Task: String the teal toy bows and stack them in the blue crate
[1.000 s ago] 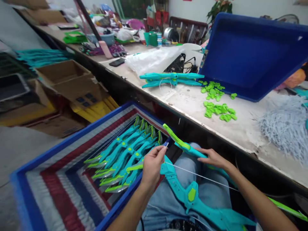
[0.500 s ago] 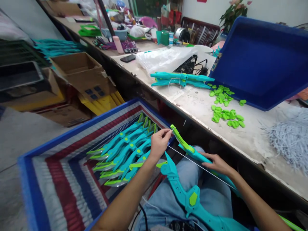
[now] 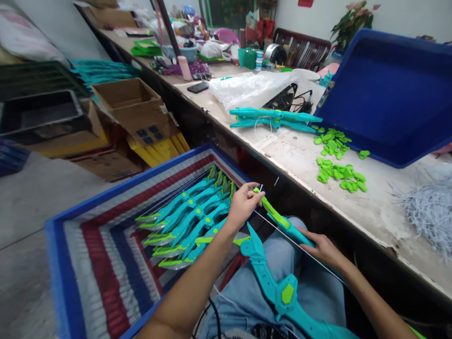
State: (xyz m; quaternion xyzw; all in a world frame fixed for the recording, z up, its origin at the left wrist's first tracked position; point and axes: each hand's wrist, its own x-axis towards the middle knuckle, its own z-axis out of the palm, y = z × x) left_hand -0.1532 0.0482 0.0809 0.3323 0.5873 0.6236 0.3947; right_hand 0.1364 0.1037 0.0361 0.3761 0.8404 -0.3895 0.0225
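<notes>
Left of the left hand point(image 3: 243, 203), bows point(image 3: 200, 213) lie in a bin point(image 3: 127, 187); beyond the right hand point(image 3: 323, 249), small pieces point(image 3: 339, 171) lie on the desk point(image 3: 300, 162), with a tray point(image 3: 388, 99) just behind them.

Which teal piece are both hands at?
The angled piece just below the bench edge: left hand at its green tip, right hand on its teal body. No hand holds the lap piece, tray pieces or bench pieces.
</notes>
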